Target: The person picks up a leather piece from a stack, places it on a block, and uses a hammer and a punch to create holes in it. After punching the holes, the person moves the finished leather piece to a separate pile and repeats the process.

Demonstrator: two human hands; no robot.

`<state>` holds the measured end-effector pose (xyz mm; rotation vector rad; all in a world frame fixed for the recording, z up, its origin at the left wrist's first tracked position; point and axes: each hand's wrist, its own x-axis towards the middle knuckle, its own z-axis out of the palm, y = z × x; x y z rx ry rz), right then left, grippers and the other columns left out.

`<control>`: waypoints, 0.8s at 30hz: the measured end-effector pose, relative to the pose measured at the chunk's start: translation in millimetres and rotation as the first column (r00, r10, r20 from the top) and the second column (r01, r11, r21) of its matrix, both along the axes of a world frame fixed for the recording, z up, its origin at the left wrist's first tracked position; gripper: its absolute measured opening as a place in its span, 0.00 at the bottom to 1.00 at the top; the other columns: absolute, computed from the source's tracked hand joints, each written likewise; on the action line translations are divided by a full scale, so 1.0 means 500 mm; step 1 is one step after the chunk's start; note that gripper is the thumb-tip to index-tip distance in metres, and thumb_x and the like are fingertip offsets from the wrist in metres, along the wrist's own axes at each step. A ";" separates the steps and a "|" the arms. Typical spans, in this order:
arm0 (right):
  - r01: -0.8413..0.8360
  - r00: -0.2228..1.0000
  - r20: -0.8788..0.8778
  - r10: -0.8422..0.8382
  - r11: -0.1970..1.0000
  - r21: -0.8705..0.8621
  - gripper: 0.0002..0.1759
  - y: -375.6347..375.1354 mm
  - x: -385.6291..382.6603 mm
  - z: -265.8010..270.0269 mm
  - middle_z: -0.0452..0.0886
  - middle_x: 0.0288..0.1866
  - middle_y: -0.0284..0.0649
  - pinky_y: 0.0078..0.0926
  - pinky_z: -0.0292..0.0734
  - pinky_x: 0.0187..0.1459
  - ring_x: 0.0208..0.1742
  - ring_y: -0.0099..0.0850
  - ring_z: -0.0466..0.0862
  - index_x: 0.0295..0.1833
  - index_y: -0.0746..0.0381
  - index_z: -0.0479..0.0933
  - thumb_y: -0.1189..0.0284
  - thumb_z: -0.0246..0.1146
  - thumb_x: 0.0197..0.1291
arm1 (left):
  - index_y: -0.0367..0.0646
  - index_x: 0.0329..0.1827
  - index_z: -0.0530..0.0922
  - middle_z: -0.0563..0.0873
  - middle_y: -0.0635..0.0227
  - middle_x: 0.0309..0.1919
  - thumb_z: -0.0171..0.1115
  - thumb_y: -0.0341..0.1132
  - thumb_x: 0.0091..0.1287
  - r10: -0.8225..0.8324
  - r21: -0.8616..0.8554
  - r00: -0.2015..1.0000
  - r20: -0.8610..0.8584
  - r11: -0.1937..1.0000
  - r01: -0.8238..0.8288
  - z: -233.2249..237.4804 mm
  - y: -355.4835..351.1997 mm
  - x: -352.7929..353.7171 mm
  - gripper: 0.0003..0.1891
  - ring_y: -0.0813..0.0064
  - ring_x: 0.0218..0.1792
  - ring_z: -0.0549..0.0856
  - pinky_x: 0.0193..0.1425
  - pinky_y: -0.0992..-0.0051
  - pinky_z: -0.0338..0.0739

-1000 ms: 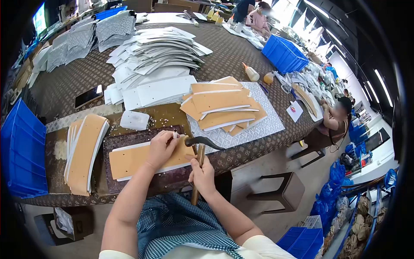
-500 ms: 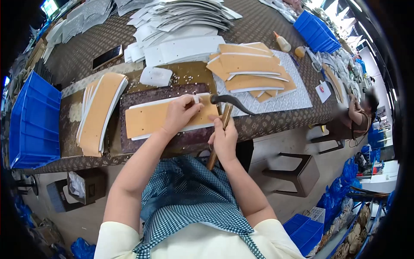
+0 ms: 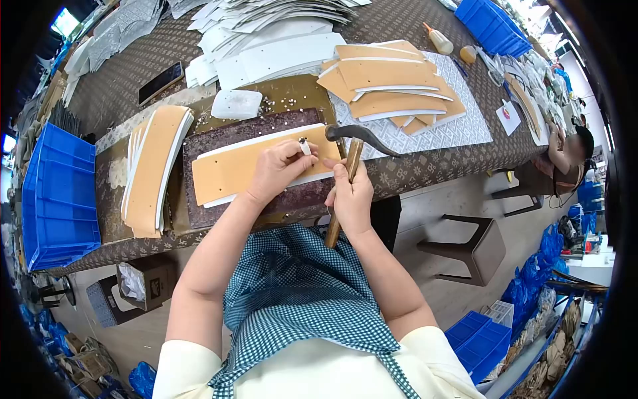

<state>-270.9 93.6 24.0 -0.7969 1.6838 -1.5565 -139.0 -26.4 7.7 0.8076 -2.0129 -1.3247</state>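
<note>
My left hand [image 3: 280, 169] pinches a short punch-like tool [image 3: 305, 147] with a white body and a dark upper end, standing over a tan panel [image 3: 232, 171]. White sheet shows along the edges of this panel, which lies on a dark purplish board [image 3: 232, 132]. My right hand [image 3: 352, 196] is wrapped around the wooden handle of a hammer [image 3: 353, 154]. Its dark, curved head is raised to the right of the punch-like tool, apart from it. Small dark holes or marks show near the panel's left end. The tool's lower tip is hidden by my fingers.
Tan panels stand in stacks left [image 3: 154, 174] and right [image 3: 395, 73]. White sheets [image 3: 286, 56] pile up behind, near a phone [image 3: 160, 83] and a translucent white piece [image 3: 237, 104]. A blue bin [image 3: 61, 199] sits at the left edge. Another person [image 3: 568, 149] sits far right.
The view has shifted slightly. Between my left fingers, the punch-like tool now shows its dark upper end. My right hand still holds the hammer raised beside it.
</note>
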 end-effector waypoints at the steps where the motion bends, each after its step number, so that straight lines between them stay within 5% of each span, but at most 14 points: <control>1: 0.000 1.000 0.004 0.000 1.000 0.000 0.12 0.000 0.000 0.000 0.88 0.46 0.42 0.23 0.75 0.20 0.16 0.24 0.79 0.49 0.69 0.72 0.69 0.54 0.76 | 0.33 0.49 0.86 0.90 0.66 0.46 0.67 0.28 0.69 -0.001 -0.007 1.000 -0.006 1.000 0.001 -0.001 0.000 0.000 0.10 0.81 0.43 0.88 0.49 0.80 0.84; 5: 0.003 1.000 -0.005 -0.003 1.000 -0.002 0.12 -0.001 0.000 -0.004 0.88 0.46 0.42 0.23 0.75 0.20 0.16 0.24 0.79 0.49 0.69 0.71 0.69 0.54 0.76 | 0.39 0.44 0.87 0.90 0.65 0.36 0.71 0.32 0.64 0.035 -0.036 0.996 -0.088 0.999 -0.038 -0.012 0.002 -0.006 0.09 0.77 0.33 0.87 0.40 0.77 0.82; 12: -0.024 1.000 0.009 0.024 1.000 0.004 0.11 0.001 -0.004 -0.001 0.88 0.43 0.42 0.22 0.74 0.19 0.16 0.23 0.78 0.48 0.69 0.72 0.70 0.55 0.75 | 0.39 0.42 0.86 0.88 0.63 0.35 0.71 0.30 0.64 0.027 -0.181 0.999 -0.023 0.983 -0.030 -0.004 0.005 -0.013 0.07 0.71 0.33 0.88 0.40 0.74 0.82; 15: -0.163 0.986 0.056 0.158 0.982 0.096 0.10 0.007 -0.039 0.034 0.87 0.36 0.42 0.21 0.73 0.18 0.16 0.21 0.77 0.47 0.68 0.73 0.70 0.56 0.75 | 0.39 0.41 0.86 0.88 0.61 0.36 0.71 0.30 0.63 0.025 -0.291 0.999 -0.022 0.956 -0.030 -0.003 0.001 -0.019 0.07 0.66 0.35 0.88 0.41 0.72 0.83; 17: -0.301 0.948 -0.078 0.310 0.948 0.104 0.09 0.005 -0.076 0.122 0.85 0.31 0.38 0.19 0.71 0.19 0.16 0.18 0.75 0.49 0.67 0.74 0.70 0.57 0.74 | 0.39 0.41 0.86 0.88 0.60 0.36 0.70 0.30 0.62 0.021 -0.325 1.000 -0.003 0.945 -0.021 -0.005 0.002 -0.019 0.06 0.64 0.35 0.88 0.41 0.70 0.83; 19: -0.333 0.902 -0.283 0.327 0.942 0.028 0.09 0.010 -0.088 0.255 0.83 0.29 0.36 0.15 0.68 0.19 0.17 0.14 0.72 0.51 0.66 0.74 0.71 0.58 0.74 | 0.38 0.39 0.85 0.88 0.60 0.35 0.70 0.30 0.62 0.018 -0.306 0.999 -0.036 0.952 -0.028 -0.004 0.006 -0.022 0.06 0.63 0.35 0.88 0.41 0.70 0.83; 21: -0.347 0.900 -0.366 0.235 0.896 -0.278 0.13 0.016 -0.083 0.353 0.79 0.25 0.34 0.11 0.62 0.18 0.16 0.12 0.69 0.52 0.68 0.73 0.68 0.59 0.75 | 0.39 0.39 0.85 0.87 0.60 0.34 0.70 0.31 0.62 0.026 -0.331 0.999 -0.028 0.943 -0.034 -0.003 0.005 -0.024 0.06 0.64 0.34 0.87 0.41 0.69 0.82; 22: -0.366 0.885 -0.421 0.199 0.855 -0.366 0.17 0.018 -0.090 0.377 0.77 0.25 0.35 0.11 0.59 0.15 0.14 0.13 0.66 0.54 0.65 0.73 0.60 0.56 0.77 | 0.39 0.39 0.85 0.87 0.60 0.33 0.70 0.31 0.62 0.030 -0.332 0.999 -0.025 0.943 -0.036 -0.004 0.006 -0.024 0.06 0.64 0.34 0.87 0.40 0.69 0.82; 24: -0.396 0.886 -0.411 0.214 0.810 -0.431 0.16 0.020 -0.085 0.383 0.76 0.25 0.33 0.12 0.62 0.17 0.16 0.13 0.68 0.53 0.66 0.72 0.62 0.56 0.76 | 0.39 0.38 0.85 0.86 0.61 0.32 0.70 0.32 0.62 0.037 -0.341 0.999 -0.021 0.939 -0.042 -0.009 0.004 -0.025 0.06 0.64 0.33 0.86 0.39 0.69 0.82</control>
